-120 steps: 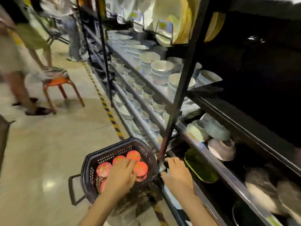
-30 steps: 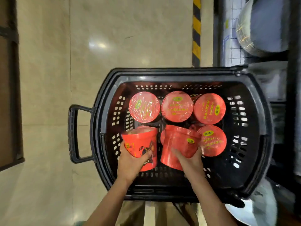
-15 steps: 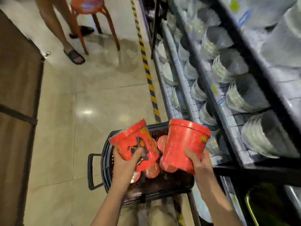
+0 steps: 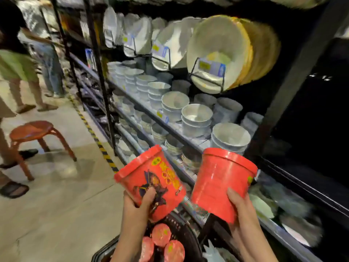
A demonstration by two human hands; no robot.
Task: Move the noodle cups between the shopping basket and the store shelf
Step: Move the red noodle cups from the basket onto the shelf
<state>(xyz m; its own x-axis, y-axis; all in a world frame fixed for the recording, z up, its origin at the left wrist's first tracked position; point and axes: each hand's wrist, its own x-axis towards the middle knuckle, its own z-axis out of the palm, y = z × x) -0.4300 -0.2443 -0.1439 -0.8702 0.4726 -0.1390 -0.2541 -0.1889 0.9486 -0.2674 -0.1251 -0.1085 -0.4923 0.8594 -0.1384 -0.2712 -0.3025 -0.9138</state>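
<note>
I hold two red noodle cups in the air in front of the store shelf [image 4: 170,127]. My left hand [image 4: 138,207] grips the printed noodle cup [image 4: 151,181], tilted left. My right hand [image 4: 240,205] grips the plain red noodle cup [image 4: 220,183] from below. Beneath them the black shopping basket [image 4: 187,237] stands on the floor with three red-lidded cups [image 4: 161,235] showing between my forearms.
The shelf is packed with stacked white bowls [image 4: 196,118] and upright plates [image 4: 217,52]. To the right lies a dark shelf bay [image 4: 311,129]. An orange stool [image 4: 32,133] and people's legs [image 4: 24,97] stand in the aisle at left, beside a yellow-black floor stripe [image 4: 94,135].
Both hands have lifted the two cups out of the basket and raised them higher toward the shelf. My view has tilted up from the basket to the shelves.
</note>
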